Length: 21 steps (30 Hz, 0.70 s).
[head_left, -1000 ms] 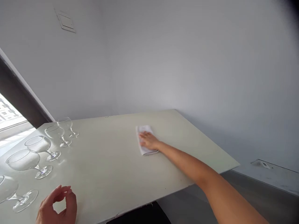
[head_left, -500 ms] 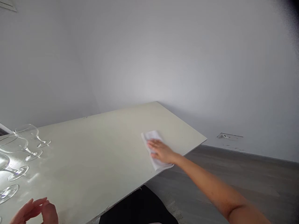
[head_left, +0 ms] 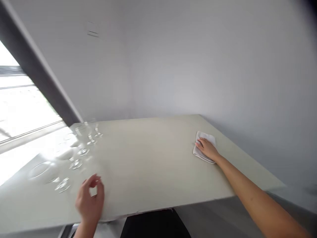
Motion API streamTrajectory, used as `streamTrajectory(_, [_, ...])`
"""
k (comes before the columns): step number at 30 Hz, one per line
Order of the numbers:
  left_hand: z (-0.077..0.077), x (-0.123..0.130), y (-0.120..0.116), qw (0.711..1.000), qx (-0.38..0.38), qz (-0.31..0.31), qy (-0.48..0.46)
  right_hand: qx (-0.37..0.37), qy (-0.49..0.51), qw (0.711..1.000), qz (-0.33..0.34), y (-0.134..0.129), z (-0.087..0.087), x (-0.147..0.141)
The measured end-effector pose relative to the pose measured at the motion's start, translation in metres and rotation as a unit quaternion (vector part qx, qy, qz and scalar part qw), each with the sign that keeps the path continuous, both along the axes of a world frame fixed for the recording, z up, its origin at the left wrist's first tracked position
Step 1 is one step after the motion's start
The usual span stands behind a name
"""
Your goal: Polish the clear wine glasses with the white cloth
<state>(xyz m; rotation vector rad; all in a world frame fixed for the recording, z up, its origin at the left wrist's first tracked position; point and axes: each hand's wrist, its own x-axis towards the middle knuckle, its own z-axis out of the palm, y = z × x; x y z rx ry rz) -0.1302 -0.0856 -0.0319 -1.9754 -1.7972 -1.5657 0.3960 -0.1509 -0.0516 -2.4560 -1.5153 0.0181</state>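
Note:
On the right part of the white table point(head_left: 148, 158), my right hand point(head_left: 208, 148) presses down on a folded white cloth point(head_left: 203, 157), palm down with its fingers on the fabric. My left hand point(head_left: 90, 198) hovers at the near left, thumb and fingertips curled together into a ring; nothing shows between them. Close to it is the nearest stemmed glass point(head_left: 62, 185). Several clear stemmed glasses run back in a row along the table's left side, such as the glass point(head_left: 83, 151) in the middle; glare blurs their bowls.
A bright window point(head_left: 24, 105) with a dark frame is at the left. Grey walls point(head_left: 173, 66) stand behind the table and to its right. Below the near edge are a black surface point(head_left: 156, 224) and the grey floor point(head_left: 210, 218).
The view has swung left, bringing the window and more glasses into sight. My right hand and the cloth have moved farther from the near edge. My left hand shows more fully, fingers still curled.

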Motion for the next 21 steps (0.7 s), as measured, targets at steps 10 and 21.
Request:
streamTrajectory(10, [0.032, 0.007, 0.012, 0.969, -0.158, -0.173, -0.081, 0.04, 0.042, 0.936, 0.348, 0.099, -0.006, -0.167])
streamTrajectory(21, [0.038, 0.06, 0.19, 0.85, -0.309, -0.058, -0.423, 0.04, 0.133, 0.865, 0.482, 0.072, 0.009, -0.221])
